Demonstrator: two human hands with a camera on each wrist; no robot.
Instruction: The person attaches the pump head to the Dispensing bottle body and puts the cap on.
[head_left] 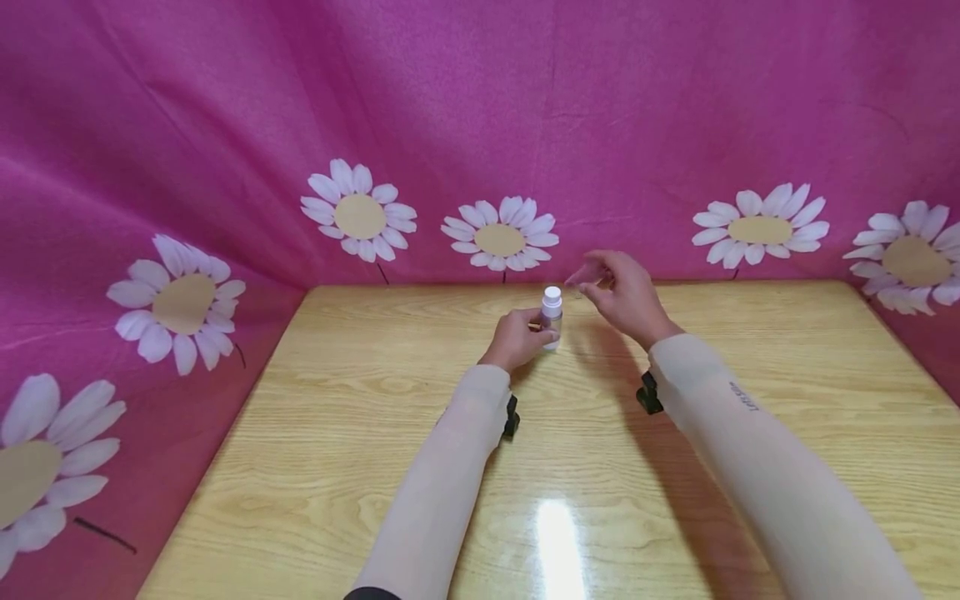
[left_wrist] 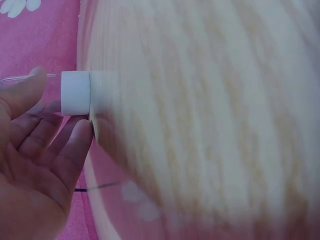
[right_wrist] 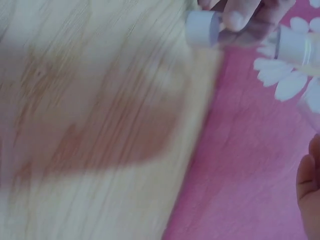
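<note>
Near the table's far edge, my left hand [head_left: 516, 340] grips a small bottle [head_left: 552, 308] upright. The bottle has a white top, a clear middle and a white base [left_wrist: 75, 93], which sits at the tabletop in the left wrist view. Thumb and fingers lie on either side of its body. Just to the right and a little higher, my right hand [head_left: 628, 298] pinches a clear cap [head_left: 583, 275] between thumb and fingers. The cap is apart from the bottle, and part of its see-through wall [right_wrist: 311, 107] shows in the right wrist view.
The wooden table [head_left: 337, 433] runs under both forearms. A pink cloth [head_left: 615, 125] with large white daisies hangs right behind the table's far edge and along its sides. Light glares off the tabletop near the front.
</note>
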